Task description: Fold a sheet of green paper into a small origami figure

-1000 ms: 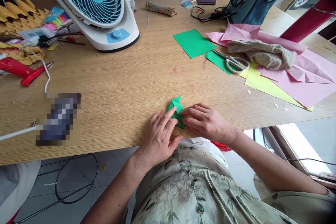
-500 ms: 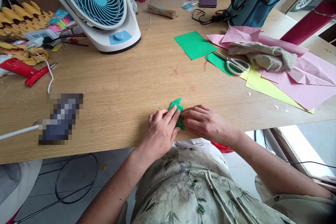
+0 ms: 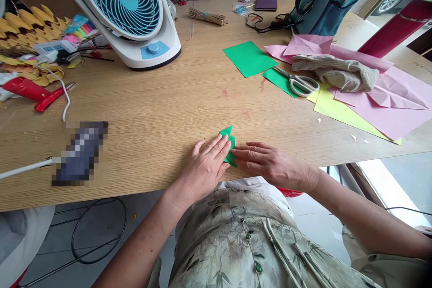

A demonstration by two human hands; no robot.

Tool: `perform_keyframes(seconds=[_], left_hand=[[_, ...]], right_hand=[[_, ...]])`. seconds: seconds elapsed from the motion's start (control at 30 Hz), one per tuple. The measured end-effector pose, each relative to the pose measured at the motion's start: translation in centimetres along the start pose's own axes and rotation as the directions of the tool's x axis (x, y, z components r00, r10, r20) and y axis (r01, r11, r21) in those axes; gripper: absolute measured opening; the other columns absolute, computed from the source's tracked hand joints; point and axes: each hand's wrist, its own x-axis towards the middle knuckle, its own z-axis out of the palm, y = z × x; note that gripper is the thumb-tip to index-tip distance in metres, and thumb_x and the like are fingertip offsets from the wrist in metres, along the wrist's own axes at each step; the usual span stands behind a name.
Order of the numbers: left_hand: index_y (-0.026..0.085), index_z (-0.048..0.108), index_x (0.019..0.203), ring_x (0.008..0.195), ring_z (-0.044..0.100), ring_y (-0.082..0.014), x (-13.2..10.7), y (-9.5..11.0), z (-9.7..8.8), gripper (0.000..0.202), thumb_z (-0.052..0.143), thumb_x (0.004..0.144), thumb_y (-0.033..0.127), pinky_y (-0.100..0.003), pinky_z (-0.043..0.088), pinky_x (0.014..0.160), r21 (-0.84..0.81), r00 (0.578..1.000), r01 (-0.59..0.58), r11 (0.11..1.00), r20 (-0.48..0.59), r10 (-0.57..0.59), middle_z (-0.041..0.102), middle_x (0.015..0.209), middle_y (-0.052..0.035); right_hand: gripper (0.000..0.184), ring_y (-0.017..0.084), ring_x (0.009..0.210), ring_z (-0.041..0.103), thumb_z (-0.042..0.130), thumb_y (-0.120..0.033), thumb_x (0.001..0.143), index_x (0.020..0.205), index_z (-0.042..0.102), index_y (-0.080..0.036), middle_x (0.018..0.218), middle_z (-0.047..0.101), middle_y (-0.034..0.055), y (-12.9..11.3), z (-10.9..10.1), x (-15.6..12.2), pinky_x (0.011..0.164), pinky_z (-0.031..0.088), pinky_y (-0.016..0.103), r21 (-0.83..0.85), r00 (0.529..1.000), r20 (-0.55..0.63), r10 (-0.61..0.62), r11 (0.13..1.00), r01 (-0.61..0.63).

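A small piece of folded green paper (image 3: 232, 144) lies on the table near its front edge, with a pointed tip facing away from me. My left hand (image 3: 206, 165) rests flat over its left part, fingers stretched out and pressing it down. Part of the paper is hidden under those fingers. At its right edge, my right hand (image 3: 270, 162) touches the paper with its fingertips; the fingers are extended and lie low on the table.
Green sheets (image 3: 250, 59), scissors (image 3: 303, 85), a cloth glove (image 3: 337, 72), yellow paper (image 3: 344, 112) and pink paper (image 3: 398, 99) lie to the right. A fan (image 3: 148, 47), a pixelated dark object (image 3: 81, 153) and a red-handled tool (image 3: 37, 92) are on the left.
My left hand has flattened and shifted slightly left and down over the folded paper. The right hand's fingers have straightened and it sits slightly further right.
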Motion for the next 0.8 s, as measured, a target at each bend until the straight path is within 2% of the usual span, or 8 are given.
perform_keyframes(seconds=[0.13,0.23,0.37,0.47,0.6,0.8], left_hand=[[0.02,0.05,0.148,0.149,0.042,-0.0279,0.5,0.4,-0.5,0.043,0.042,0.107,0.028,-0.056,0.031,0.118,0.01,0.999,0.043,0.999,0.031,-0.043,0.048,0.159,-0.013],[0.021,0.052,0.147,0.143,0.047,-0.0286,1.1,1.0,-1.0,0.042,0.041,0.107,0.03,-0.059,0.027,0.12,0.02,0.994,0.106,0.994,0.03,-0.106,0.055,0.152,-0.0125],[0.021,0.056,0.143,0.128,0.056,-0.0316,2.2,1.6,-1.5,0.041,0.044,0.106,0.034,-0.058,0.036,0.112,0.07,0.988,0.14,0.988,0.056,-0.144,0.064,0.138,-0.0117],[0.019,0.056,0.143,0.118,0.058,-0.0331,2.9,2.0,-1.5,0.044,0.044,0.105,0.035,-0.056,0.042,0.105,0.121,0.982,0.17,0.978,0.057,-0.178,0.065,0.132,-0.0128],[0.018,0.054,0.146,0.117,0.057,-0.0341,3.2,2.5,-1.2,0.045,0.043,0.105,0.034,-0.057,0.043,0.103,0.152,0.974,0.214,0.965,0.036,-0.222,0.065,0.131,-0.0145],[0.021,0.052,0.148,0.118,0.057,-0.0335,2.7,2.4,-1.0,0.046,0.044,0.104,0.031,-0.059,0.04,0.107,0.129,0.979,0.196,0.972,0.028,-0.201,0.064,0.132,-0.014]], right_hand=[[0.044,0.029,0.146,0.045,0.045,-0.011,0.102,0.145,0.054,-0.008,0.154,0.052,0.0191,-0.6,0.3,-0.4,0.114,0.047,0.051,0.017,0.999,0.003,0.042,0.999,-0.042],[0.043,0.03,0.143,0.049,0.044,-0.011,0.102,0.143,0.057,-0.009,0.153,0.054,0.0183,-0.9,0.6,-0.4,0.111,0.049,0.05,0.006,0.998,-0.024,0.052,0.999,-0.052],[0.039,0.032,0.134,0.055,0.045,-0.011,0.102,0.138,0.06,-0.005,0.144,0.06,0.02,-1.2,0.9,-0.3,0.106,0.052,0.05,-0.011,0.995,-0.071,0.065,0.998,-0.066],[0.039,0.032,0.129,0.058,0.044,-0.013,0.103,0.137,0.061,-0.006,0.136,0.065,0.019,-1.4,0.8,-0.2,0.105,0.053,0.05,0.021,0.993,-0.08,0.081,0.997,-0.08],[0.039,0.032,0.129,0.058,0.042,-0.014,0.103,0.137,0.061,-0.006,0.137,0.064,0.0205,-1.8,0.2,-0.1,0.104,0.053,0.051,0.013,0.995,-0.06,0.086,0.996,-0.085],[0.039,0.034,0.13,0.056,0.04,-0.012,0.103,0.133,0.062,-0.001,0.142,0.061,0.0239,-2.8,0.3,-0.1,0.101,0.054,0.05,-0.086,0.996,-0.052,0.068,0.994,-0.072]])
